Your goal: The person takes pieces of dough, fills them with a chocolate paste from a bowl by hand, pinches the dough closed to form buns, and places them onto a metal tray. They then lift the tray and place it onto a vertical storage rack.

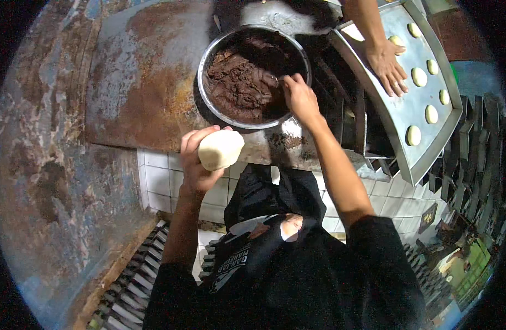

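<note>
In my left hand [192, 159], a pale, smooth piece of dough [222, 149] is held up in front of the table's near edge, fingers wrapped round its left side. My right hand [302, 102] reaches over the right side of a round metal bowl [208, 105], its fingers closed together. What they grip, if anything, is too dark and small to make out. Inside the bowl lies a thick, crumbly dark brown filling [236, 80], and the right fingertips are just above or at its right side.
At the right, a metal tray [409, 104] carries several pale dough rounds [419, 77]. Another person's hand [387, 66] lies flat on it. The bowl stands on a worn, stained table [148, 82]; brown crumbs [288, 140] lie near its rim. Slatted metal racks [464, 143] stand at far right.
</note>
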Motion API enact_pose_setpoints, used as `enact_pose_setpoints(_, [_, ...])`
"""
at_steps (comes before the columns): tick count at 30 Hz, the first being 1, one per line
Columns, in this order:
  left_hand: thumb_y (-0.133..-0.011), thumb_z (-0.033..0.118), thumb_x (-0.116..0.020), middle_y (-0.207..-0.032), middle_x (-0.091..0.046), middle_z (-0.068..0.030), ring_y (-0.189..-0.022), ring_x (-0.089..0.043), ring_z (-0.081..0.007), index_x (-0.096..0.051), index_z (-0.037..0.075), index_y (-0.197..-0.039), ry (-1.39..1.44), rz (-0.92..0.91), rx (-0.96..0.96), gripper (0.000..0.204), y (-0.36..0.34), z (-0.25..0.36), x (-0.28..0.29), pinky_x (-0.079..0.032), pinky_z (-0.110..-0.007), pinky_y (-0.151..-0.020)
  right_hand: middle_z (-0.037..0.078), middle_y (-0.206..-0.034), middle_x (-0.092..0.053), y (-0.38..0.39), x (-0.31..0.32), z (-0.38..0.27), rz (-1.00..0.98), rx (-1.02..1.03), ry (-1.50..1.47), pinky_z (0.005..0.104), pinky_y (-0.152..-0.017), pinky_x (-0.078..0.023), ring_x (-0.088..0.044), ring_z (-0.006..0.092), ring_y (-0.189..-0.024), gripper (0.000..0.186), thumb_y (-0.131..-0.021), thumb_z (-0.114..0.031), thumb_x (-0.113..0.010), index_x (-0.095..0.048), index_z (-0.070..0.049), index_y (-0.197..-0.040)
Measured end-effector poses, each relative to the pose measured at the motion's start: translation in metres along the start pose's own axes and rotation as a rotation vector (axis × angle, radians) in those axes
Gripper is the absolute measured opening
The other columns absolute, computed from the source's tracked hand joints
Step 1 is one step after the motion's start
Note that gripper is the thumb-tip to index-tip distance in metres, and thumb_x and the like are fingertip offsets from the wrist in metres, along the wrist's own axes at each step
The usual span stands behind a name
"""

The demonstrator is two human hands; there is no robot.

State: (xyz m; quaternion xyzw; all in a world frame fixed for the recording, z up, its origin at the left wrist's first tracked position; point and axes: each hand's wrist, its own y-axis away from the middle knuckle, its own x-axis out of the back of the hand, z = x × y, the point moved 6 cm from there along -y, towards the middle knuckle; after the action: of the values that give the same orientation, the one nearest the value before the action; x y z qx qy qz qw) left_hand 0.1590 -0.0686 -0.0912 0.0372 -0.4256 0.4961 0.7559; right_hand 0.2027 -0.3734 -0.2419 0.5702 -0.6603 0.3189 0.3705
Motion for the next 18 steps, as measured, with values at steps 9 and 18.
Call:
enact_pose_setpoints(9, [-0.072, 0.023, -0.088, -0.121, -0.074, -0.0099, -0.111, -0.067, -0.0305, -0.075, 0.009, -0.115, 0.356, 0.281, 0.12, 0.047, 0.005, -0.015, 0.019, -0.054, -0.046, -0.094, 0.025, -0.121, -0.068, -0.048, -0.052, 0.017, -0.154, 0.083, 0.13, 0.0538, -0.09, -0.06, -0.072, 0.0464, -0.104, 0.042, -0.091, -0.001, -0.056, -0.067, -0.004, -0.132])
enact_pose_setpoints(18, [-0.085, 0.019, -0.08, -0.112, -0.075, -0.0177, -0.105, -0.071, -0.0371, -0.072, 0.003, -0.117, 0.016, -0.055, 0.253, 0.037, -0.004, -0.017, 0.001, -0.052, -0.048, -0.097, 0.018, -0.122, -0.076, -0.001, -0.001, -0.004, -0.473, -0.101, -0.594, 0.0375, -0.101, -0.053, -0.071, 0.0282, -0.114, 0.03, -0.103, -0.02, -0.067, -0.075, -0.001, -0.125])
